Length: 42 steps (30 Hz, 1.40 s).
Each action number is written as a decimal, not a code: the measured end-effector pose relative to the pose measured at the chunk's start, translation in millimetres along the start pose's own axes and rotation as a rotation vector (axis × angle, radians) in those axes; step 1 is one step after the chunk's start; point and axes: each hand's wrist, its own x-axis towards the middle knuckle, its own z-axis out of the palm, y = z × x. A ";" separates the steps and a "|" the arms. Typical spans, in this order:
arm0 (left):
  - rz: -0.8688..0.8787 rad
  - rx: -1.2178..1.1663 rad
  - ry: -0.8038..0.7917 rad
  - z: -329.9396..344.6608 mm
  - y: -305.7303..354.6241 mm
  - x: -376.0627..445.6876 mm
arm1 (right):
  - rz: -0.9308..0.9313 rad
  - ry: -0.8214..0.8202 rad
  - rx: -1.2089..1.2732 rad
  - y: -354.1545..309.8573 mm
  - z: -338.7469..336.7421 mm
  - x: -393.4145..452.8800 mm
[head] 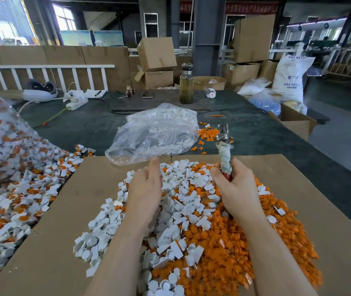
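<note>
Two bare hands hover over a heap (191, 221) of small white and orange plastic parts, which lies on the middle of a cardboard sheet (63, 221). The right hand (236, 186) has its fingers wrapped tight round the red handle of a cloth-bound metal tool (224, 150) (pliers or a crimper, by its look), whose tip points toward the sheet's far edge. The left hand (146, 186) shows only its back. Its fingers curl inward, and I cannot tell whether they pinch a part.

To do this step well, it probably helps to feed one part squarely into the tool's tip and keep fingertips off the metal.

Just beyond the sheet's far edge lies a clear plastic bag (155, 133) of white parts, and farther beyond stands a glass bottle (186, 84). The tool's tip is blurred, and the heap's near edge is cut off.
</note>
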 end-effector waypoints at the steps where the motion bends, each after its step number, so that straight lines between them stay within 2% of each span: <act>1: 0.002 0.004 0.000 -0.3 0.6 -0.6 | -0.006 0.001 -0.024 0.3 0.4 -0.2; 13: 0.026 0.002 -0.040 3.2 5.6 -3.4 | 0.030 0.025 -0.166 9.8 1.5 4.1; 19: 0.028 0.023 -0.065 4.6 1.6 -2.2 | 0.076 0.019 -0.474 13.5 -1.5 49.5; 25: -0.011 -0.007 -0.071 4.0 -5.5 1.0 | 0.276 -0.073 -0.779 38.7 4.6 99.7; 29: -0.026 -0.041 -0.076 4.4 -8.6 3.6 | 0.391 0.067 -0.914 57.3 -19.8 101.4; 35: -0.041 -0.056 -0.042 3.4 -9.8 4.7 | 0.495 0.324 -0.910 72.9 -69.4 92.3; 42: -0.016 -0.101 -0.041 3.0 -7.1 2.2 | 0.682 0.321 -0.927 90.1 -85.9 77.1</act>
